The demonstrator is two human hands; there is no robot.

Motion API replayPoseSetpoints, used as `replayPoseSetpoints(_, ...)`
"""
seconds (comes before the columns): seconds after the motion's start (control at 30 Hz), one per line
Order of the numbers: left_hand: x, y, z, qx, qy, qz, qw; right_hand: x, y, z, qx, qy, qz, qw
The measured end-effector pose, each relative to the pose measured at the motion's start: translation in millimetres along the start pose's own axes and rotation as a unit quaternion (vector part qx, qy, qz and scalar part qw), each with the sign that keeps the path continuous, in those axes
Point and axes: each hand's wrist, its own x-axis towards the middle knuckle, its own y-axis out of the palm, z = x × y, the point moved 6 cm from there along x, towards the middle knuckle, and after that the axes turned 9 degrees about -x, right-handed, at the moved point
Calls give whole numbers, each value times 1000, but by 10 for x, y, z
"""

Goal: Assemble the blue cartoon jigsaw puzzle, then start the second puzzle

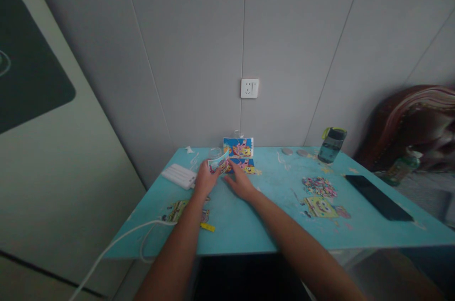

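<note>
Two bare forearms (188, 237) reach forward over a turquoise desk (241, 230). Between the hands, raised above the desktop, is a small colourful picture card (216, 164). The left hand (204, 181) has its grip closed on the card's left side; the right hand (242, 184) is at its other edge, thumb apart, its hold impossible to tell. Behind stands an upright cartoon picture (239, 146). Multicoloured small pieces (320, 186) lie heaped to the right, near a water bottle (331, 145).
</note>
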Motion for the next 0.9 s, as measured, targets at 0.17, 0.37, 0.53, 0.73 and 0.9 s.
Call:
replayPoseSetpoints(0.17, -56, -67, -8, -29, -42, 2, 999, -9, -1, -16, 21, 9, -6, 1000)
replayPoseSetpoints(0.37, 67, 24, -182, -114, -33, 73, 990, 116, -257, -233, 80, 61, -81, 992)
replayPoseSetpoints(0.53, 304, 497, -404, -211, -5, 205, 956, 160, -652, -673, 137, 110, -127, 976)
replayPoseSetpoints(0.73, 374, 978, -316, -284, -20, 294, 912, -6, -867, -1099, 155, 153, -131, 967)
replayPoseSetpoints(0.9, 432, 1037, -170, -309, -20, 289, 906, -79, -835, -1228, 119, 177, -128, 969)
